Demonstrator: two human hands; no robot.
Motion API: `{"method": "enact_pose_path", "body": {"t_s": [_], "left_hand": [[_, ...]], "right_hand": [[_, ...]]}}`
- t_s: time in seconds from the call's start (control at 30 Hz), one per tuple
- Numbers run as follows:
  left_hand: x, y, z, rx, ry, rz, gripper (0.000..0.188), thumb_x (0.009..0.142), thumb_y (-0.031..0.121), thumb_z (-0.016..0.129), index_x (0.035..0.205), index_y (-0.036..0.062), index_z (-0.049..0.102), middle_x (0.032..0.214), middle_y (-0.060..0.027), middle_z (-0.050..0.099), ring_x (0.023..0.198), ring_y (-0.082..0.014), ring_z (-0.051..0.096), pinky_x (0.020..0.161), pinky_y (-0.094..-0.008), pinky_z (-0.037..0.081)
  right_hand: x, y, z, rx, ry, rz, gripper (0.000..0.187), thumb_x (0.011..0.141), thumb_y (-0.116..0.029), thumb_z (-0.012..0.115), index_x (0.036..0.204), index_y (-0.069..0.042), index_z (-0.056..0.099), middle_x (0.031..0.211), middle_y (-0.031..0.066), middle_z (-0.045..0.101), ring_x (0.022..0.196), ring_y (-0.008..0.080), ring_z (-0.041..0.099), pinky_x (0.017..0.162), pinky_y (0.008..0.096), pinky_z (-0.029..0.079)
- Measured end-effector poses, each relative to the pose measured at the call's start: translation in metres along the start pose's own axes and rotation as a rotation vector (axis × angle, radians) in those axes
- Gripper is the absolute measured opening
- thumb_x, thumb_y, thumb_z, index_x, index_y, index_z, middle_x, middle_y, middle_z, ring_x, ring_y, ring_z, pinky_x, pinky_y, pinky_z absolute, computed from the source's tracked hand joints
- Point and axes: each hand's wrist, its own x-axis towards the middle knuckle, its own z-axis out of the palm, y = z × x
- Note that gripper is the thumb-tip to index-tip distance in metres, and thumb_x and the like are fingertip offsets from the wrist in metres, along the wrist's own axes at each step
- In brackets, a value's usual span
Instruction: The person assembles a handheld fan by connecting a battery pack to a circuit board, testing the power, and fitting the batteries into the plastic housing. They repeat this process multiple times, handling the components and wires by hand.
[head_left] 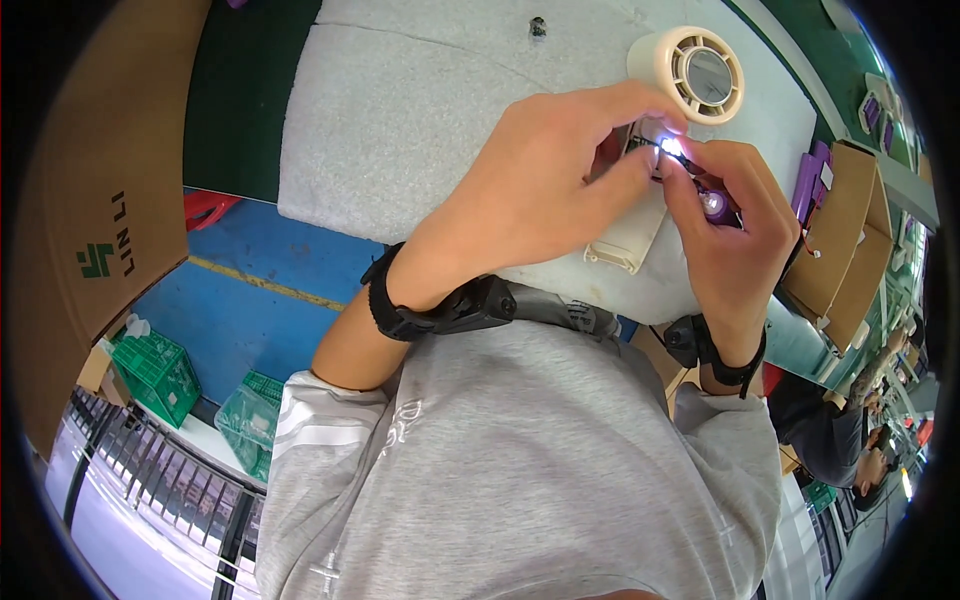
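Observation:
A cream handheld fan with a round slotted head (651,62) lies on the white foam pad (400,110); the bare end of its handle (628,240) shows below my fingers. My left hand (545,180) is closed in a pinch over the handle's upper part, beside thin dark wires. What its fingertips hold is hidden. My right hand (742,225) curls around a purple cylindrical battery (720,208), its thumb and forefinger meeting close to the left fingertips. Between the two hands a bright white light (670,148) glares and washes out small details.
A small dark part (538,27) lies at the pad's far side. To the right, purple batteries (806,185) stand beside an open cardboard box (845,245). A large carton (110,200) rises at left, with green crates (157,372) below. A co-worker (825,430) sits at far right.

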Motion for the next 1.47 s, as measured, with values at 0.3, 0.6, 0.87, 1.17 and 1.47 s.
{"method": "enact_pose_path", "body": {"t_s": [0.3, 0.6, 0.87, 1.17, 1.47], "left_hand": [[0.005, 0.001, -0.006, 0.348, -0.105, 0.208, 0.033, 0.082, -0.005, 0.058, 0.107, 0.0107, 0.071, 0.095, -0.0112, 0.07, 0.072, -0.019, 0.065, 0.067, -0.0266, 0.052], [-0.001, 0.006, -0.01, 0.322, -0.151, 0.19, 0.033, 0.079, -0.002, 0.061, 0.106, 0.0113, 0.072, 0.112, -0.0106, 0.066, 0.079, -0.018, 0.066, 0.069, -0.0273, 0.052], [0.004, 0.017, -0.01, 0.304, -0.199, 0.014, 0.036, 0.075, -0.001, 0.06, 0.106, 0.011, 0.073, 0.116, -0.0095, 0.065, 0.07, -0.0106, 0.057, 0.062, -0.0214, 0.046], [0.0, 0.012, -0.001, 0.23, -0.067, 0.005, 0.037, 0.07, -0.003, 0.061, 0.102, 0.0096, 0.073, 0.109, -0.0155, 0.066, 0.064, -0.015, 0.06, 0.061, -0.0247, 0.049], [-0.002, 0.011, 0.001, 0.243, -0.062, -0.09, 0.038, 0.073, -0.002, 0.061, 0.105, 0.0128, 0.074, 0.12, -0.0153, 0.064, 0.064, -0.0117, 0.058, 0.062, -0.0225, 0.048]], "right_hand": [[0.005, 0.002, -0.006, 0.04, -0.124, 0.229, 0.021, 0.073, -0.008, 0.078, 0.086, -0.003, 0.064, 0.077, 0.0057, 0.064, 0.056, 0.0119, 0.058, 0.053, 0.0235, 0.045], [-0.004, 0.002, -0.031, -0.069, -0.403, -0.133, 0.032, 0.067, -0.009, 0.08, 0.092, -0.002, 0.061, 0.086, 0.0072, 0.064, 0.079, 0.0221, 0.061, 0.065, 0.0308, 0.049], [-0.033, 0.019, -0.055, -0.156, -0.163, -0.303, 0.035, 0.065, -0.007, 0.078, 0.097, -0.002, 0.065, 0.097, 0.009, 0.065, 0.085, 0.0278, 0.061, 0.069, 0.0355, 0.05], [-0.029, 0.012, -0.057, -0.18, -0.312, -0.293, 0.015, 0.071, 0.001, 0.071, 0.084, 0.003, 0.065, 0.102, 0.0151, 0.066, 0.085, 0.0267, 0.062, 0.072, 0.0354, 0.052], [-0.035, 0.003, -0.052, -0.394, -0.487, -0.286, 0.012, 0.076, -0.008, 0.067, 0.086, 0.0, 0.067, 0.106, 0.0153, 0.065, 0.091, 0.0265, 0.06, 0.079, 0.0346, 0.05]]}}
